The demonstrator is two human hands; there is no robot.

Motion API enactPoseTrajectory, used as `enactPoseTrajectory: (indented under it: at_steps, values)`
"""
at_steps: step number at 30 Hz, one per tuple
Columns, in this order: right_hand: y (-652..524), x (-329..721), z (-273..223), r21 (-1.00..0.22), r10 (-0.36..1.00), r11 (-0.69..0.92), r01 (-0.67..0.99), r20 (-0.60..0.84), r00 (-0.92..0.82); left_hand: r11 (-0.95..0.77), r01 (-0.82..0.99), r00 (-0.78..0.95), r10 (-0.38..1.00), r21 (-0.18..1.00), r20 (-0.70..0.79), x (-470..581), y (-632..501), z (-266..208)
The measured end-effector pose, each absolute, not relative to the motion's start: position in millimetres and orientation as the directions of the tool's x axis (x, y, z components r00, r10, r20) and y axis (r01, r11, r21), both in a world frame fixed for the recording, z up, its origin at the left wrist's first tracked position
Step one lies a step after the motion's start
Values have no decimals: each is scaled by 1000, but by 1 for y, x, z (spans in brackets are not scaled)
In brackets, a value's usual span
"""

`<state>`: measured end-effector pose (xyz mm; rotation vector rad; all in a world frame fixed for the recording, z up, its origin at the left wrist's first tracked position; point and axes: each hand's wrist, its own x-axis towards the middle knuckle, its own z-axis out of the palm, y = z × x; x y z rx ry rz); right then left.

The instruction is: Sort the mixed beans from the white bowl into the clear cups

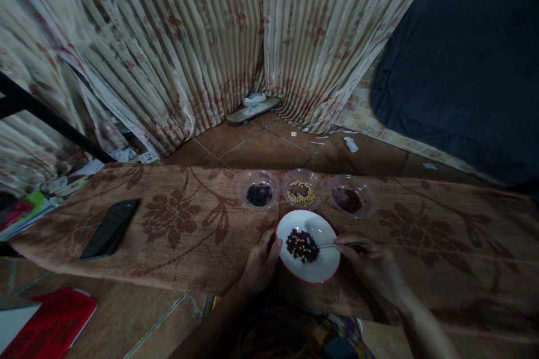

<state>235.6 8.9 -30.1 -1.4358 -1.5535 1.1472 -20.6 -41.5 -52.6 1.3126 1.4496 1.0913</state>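
A white bowl with a red rim [324,266] stands near the front edge of the cloth. Mixed dark and yellow beans [301,245] lie in a heap in its left half. My left hand [263,261] grips the bowl's left rim, thumb on top. In my right hand [374,263] is the handle of a metal spoon [326,245], its tip among the beans. Just behind the bowl are three clear plastic bowls: one with black beans [259,195], one with yellow beans [301,194] and one with dark red beans [347,200].
A patterned brown cloth [181,258] covers the narrow table. Left on it lies a black phone [110,229]. Beyond the table are a skateboard [252,110] and white scraps on the tiled floor, with striped curtains [210,39] behind. A red bag [54,322] sits at lower left.
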Motion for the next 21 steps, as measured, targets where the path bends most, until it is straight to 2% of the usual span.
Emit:
enactPoseTrajectory:
  at_steps: [21]
  values:
    - [9,230,-35,-952,993,-1,306,-37,-110,91,242,-53,995,966,-81,-21,-43,-52]
